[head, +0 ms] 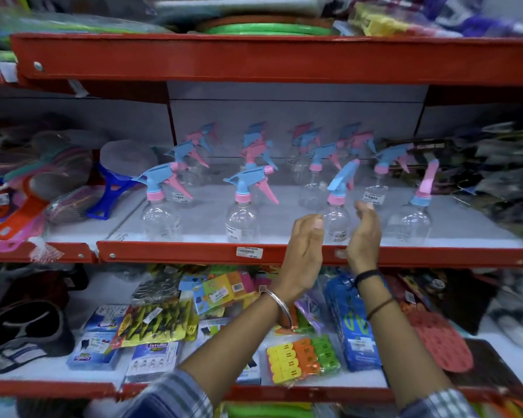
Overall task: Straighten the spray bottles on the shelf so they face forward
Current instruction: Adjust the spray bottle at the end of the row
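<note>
Several clear spray bottles with blue and pink trigger heads stand in rows on the white middle shelf (284, 194). In the front row, one bottle (337, 220) with a blue head and pink collar stands between my two hands. My left hand (304, 251) is just left of it and my right hand (364, 236) just right, fingers relaxed, both slightly apart from the bottle. Left of them stand two front bottles (243, 218) (160, 215) with nozzles pointing left. At the right stands a bottle (409, 221) with a pink head.
A red shelf edge (194, 254) with a price label runs below the bottles. Coloured plastic swatters (37, 188) lie at the left, dark items at the right. The lower shelf holds packets of clothes pegs (302, 360) and cards. A red upper shelf (254, 58) overhangs.
</note>
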A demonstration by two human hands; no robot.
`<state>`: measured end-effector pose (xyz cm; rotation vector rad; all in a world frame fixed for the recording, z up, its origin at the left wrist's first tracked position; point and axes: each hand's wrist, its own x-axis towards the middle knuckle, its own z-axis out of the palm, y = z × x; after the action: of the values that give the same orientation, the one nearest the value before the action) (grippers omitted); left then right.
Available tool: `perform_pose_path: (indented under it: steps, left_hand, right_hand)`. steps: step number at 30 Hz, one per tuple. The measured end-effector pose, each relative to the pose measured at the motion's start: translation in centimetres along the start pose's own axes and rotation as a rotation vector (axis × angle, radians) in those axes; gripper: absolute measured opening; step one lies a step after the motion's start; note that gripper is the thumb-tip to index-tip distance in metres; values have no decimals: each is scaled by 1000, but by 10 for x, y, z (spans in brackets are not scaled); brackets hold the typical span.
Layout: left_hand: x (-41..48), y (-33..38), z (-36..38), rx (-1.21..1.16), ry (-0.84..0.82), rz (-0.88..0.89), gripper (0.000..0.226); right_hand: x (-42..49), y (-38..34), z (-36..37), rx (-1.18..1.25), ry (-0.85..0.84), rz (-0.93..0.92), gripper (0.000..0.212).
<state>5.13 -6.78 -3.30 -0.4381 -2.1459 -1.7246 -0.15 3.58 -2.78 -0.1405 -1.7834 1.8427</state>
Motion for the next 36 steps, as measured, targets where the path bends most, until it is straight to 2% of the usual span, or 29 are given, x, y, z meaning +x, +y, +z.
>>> perform_pose_path:
  steps: [2, 5, 12, 19, 22, 25, 29, 32, 36]
  left_hand:
    - [4, 2, 11, -12, 15, -57, 39]
    - [8, 3, 20, -19, 41, -120, 46]
    - [16, 8, 25, 29, 108, -180, 60]
    - [21, 11, 22, -12, 144, -190, 53]
    - [22, 10, 23, 26, 157, -184, 58]
    - [20, 10, 27, 47, 180, -163, 47]
    - [7, 5, 45, 98, 370, 62, 43]
    - [-6, 4, 73, 123, 237, 150, 46]
    - [-5, 8, 111, 60, 40, 62, 42]
  right_hand:
    - [8, 1, -3, 17, -116, 106, 55]
    - [12, 1, -9, -21, -227, 170, 64]
    - [3, 1, -16, -4, -198, 114, 59]
    - [-6, 2, -17, -45, -204, 41, 55]
    - [-8, 2, -18, -34, -221, 45, 42]
    - [-11, 0, -22, -32, -217, 1, 38]
    - [-14, 2, -40, 76, -107, -168, 47]
    - [-4, 10, -68, 160, 7, -278, 44]
    - [31, 15, -103, 116, 148, -274, 49]
